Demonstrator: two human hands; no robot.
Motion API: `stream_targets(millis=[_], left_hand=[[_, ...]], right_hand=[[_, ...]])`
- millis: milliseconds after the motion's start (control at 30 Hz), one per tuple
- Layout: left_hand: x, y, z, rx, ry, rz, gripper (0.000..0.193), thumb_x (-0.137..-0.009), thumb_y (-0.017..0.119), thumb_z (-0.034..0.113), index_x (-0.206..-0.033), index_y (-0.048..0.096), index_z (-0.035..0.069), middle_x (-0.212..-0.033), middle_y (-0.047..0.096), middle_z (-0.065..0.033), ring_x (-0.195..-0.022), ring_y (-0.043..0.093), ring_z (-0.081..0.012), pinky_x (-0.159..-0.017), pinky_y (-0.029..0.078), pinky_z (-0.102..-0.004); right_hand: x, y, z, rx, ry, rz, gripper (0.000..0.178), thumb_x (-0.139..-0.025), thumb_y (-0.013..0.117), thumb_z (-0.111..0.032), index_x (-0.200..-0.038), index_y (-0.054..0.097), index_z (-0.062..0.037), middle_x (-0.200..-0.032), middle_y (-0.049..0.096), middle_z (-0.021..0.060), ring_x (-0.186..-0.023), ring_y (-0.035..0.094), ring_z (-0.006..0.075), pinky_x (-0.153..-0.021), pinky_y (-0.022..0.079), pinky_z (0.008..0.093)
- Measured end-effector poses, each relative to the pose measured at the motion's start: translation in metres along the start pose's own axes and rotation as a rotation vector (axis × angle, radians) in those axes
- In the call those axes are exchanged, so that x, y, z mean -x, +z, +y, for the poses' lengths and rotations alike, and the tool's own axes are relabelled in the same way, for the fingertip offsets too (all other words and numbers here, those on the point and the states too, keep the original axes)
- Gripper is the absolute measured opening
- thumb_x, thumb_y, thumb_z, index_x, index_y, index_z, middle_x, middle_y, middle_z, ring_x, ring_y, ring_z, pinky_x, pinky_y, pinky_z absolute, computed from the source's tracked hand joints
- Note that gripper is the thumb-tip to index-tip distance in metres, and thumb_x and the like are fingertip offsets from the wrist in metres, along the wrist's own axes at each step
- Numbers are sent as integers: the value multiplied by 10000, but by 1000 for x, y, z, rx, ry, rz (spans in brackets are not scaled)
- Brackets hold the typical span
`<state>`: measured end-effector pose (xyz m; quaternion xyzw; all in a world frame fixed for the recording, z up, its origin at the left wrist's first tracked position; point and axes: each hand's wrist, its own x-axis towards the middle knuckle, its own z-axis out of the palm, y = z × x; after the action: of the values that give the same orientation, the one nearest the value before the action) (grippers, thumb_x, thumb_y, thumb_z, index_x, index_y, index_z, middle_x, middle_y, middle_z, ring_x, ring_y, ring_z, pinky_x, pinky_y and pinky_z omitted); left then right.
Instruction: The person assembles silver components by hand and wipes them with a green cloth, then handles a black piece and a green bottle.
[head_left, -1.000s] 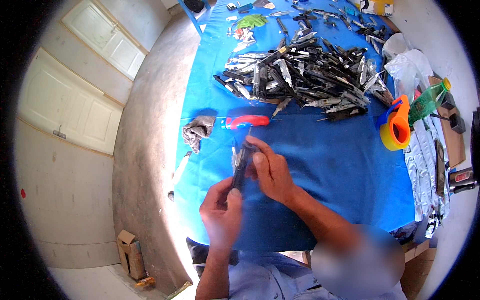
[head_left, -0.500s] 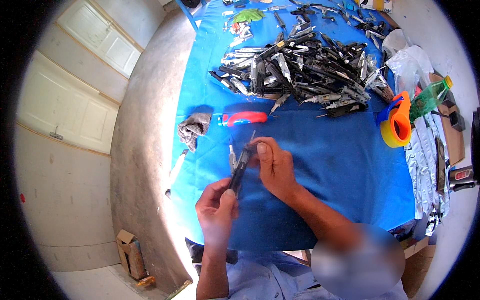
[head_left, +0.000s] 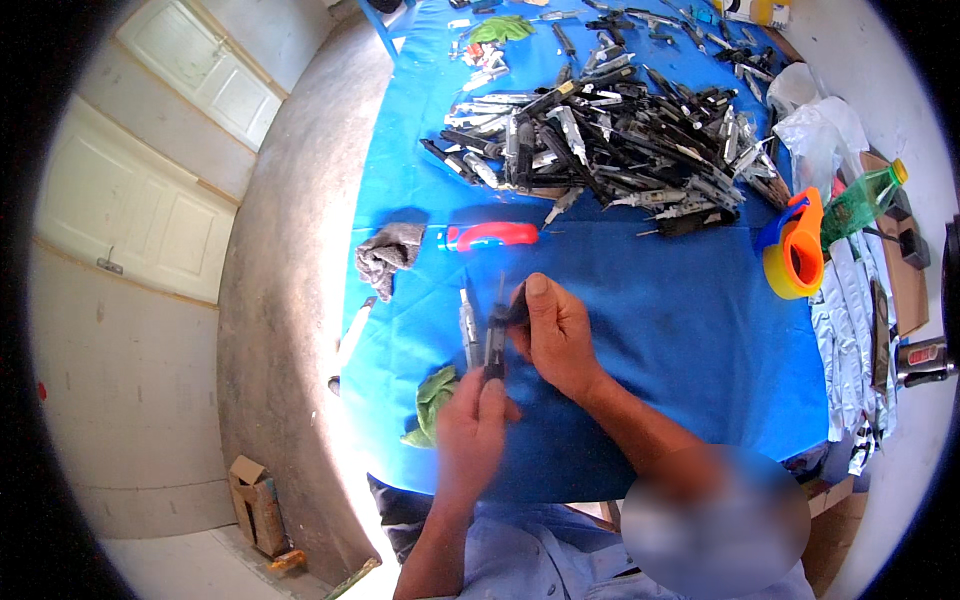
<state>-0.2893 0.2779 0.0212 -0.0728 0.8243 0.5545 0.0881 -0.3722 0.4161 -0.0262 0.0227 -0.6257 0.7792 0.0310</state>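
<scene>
My left hand is wrapped round the lower end of a slim black-and-grey device with a thin metal shaft on top. It stands nearly upright over the blue cloth, slightly blurred. Beside its upper end, my right hand pinches a small black piece between thumb and fingers. Whether that piece still touches the device I cannot tell. Just left of it lies a similar silver-grey device. A green cloth rests by my left hand. Farther off lies a red-and-blue handled tool, apparently a screwdriver.
A large pile of black and silver devices covers the far table. A grey rag lies at the left edge. On the right stand an orange-and-yellow tape dispenser, a green bottle and silvery bags.
My left hand has moved right and slightly down, turning the device more upright and uncovering the green cloth. My right hand has shifted slightly right, and the black piece shows in its grip.
</scene>
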Motion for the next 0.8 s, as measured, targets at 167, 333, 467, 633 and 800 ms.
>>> stream_targets(millis=[167, 333, 467, 633, 800], left_hand=[[8, 13, 3, -244, 63, 31, 254, -1078, 480, 190, -1177, 631, 12, -702, 637, -58, -615, 599, -134, -572, 463, -314], [27, 23, -3, -335, 11, -41, 256, -1070, 484, 188, -1182, 626, 7, -690, 636, -64, -638, 623, -138, -589, 484, -324], [53, 16, -20, -212, -64, -83, 284, -1067, 495, 216, -1213, 626, 11, -675, 629, -60, -616, 605, -133, -581, 475, -316], [59, -13, -12, -8, -109, -117, 345, -1077, 488, 290, -1233, 641, 24, -696, 640, -38, -595, 561, -111, -566, 440, -281], [70, -44, -18, 333, -230, -126, 362, -1085, 486, 298, -1247, 659, 24, -733, 647, -22, -638, 558, -90, -605, 445, -261]], right_hand=[[-4, -4, 13, 217, -86, 254, 439, -1137, 405, -360, -823, 532, -80, -625, 461, -16, -522, 410, 46, -462, 328, 239], [-25, -25, 14, 217, -196, 470, 437, -1129, 429, -364, -806, 524, -87, -616, 468, -13, -492, 419, 53, -430, 333, 233], [-37, -42, 4, -58, -49, 460, 444, -1121, 445, -392, -792, 513, -103, -605, 482, -14, -443, 415, 62, -383, 334, 231], [-29, -30, 2, 172, -203, 349, 418, -1128, 436, -359, -816, 517, -92, -609, 495, -9, -469, 436, 58, -410, 358, 234], [-19, -25, 3, 307, -206, 224, 385, -1132, 418, -319, -904, 583, -57, -638, 525, -7, -521, 481, 60, -461, 404, 241]])
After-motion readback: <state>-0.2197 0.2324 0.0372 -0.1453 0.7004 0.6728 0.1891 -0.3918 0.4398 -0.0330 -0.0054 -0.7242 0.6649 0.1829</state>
